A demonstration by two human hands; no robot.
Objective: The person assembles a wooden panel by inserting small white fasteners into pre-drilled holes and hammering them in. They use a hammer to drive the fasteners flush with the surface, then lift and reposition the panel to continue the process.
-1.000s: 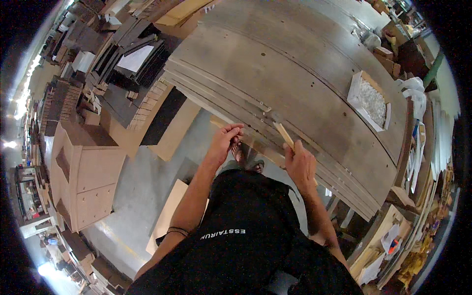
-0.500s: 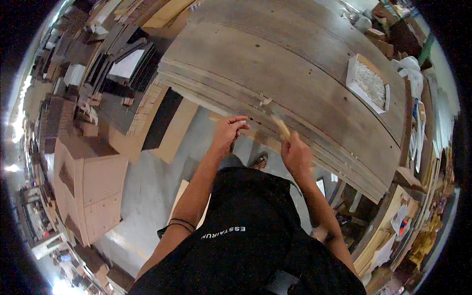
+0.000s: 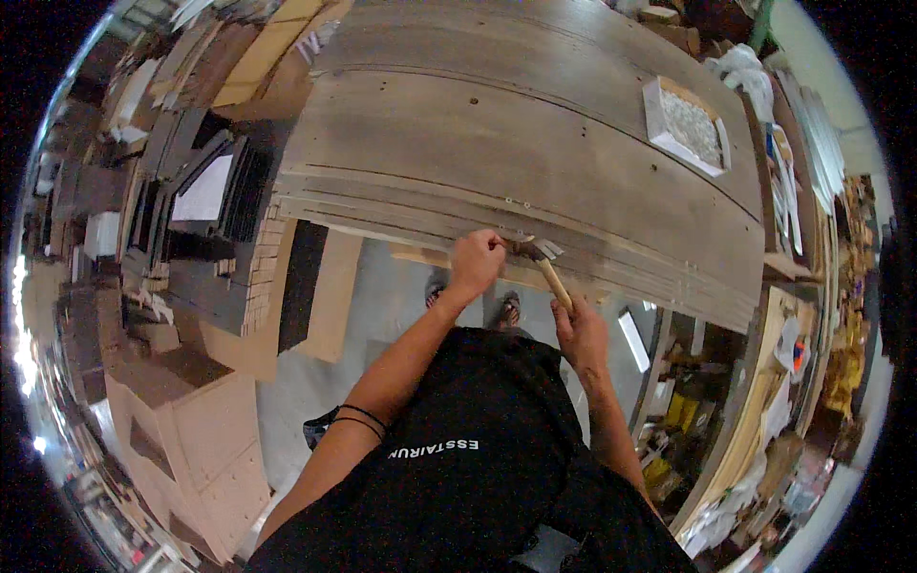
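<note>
My right hand [image 3: 584,334] grips the wooden handle of a hammer [image 3: 554,281]. The hammer's metal head lies close to the near edges of a stack of grey-brown wood panels [image 3: 401,129]. Just left of that head, my left hand [image 3: 477,265] is closed, with thumb and fingertips together at the panel edges. Whatever those fingers pinch is too small to make out. Two small pale round pieces show on a panel edge above the hands.
A white box [image 3: 656,113] of small whitish pieces sits on the panels at the right. Dark boards [image 3: 244,191] are stacked on the left, above a tan wooden cabinet [image 3: 210,430]. Shelving with scraps stands at the right; grey floor [image 3: 377,306] shows below.
My left hand has moved right and in to the panel edges, its fingers drawn together. The hammer head has come down beside it. The whole view has shifted slightly.
</note>
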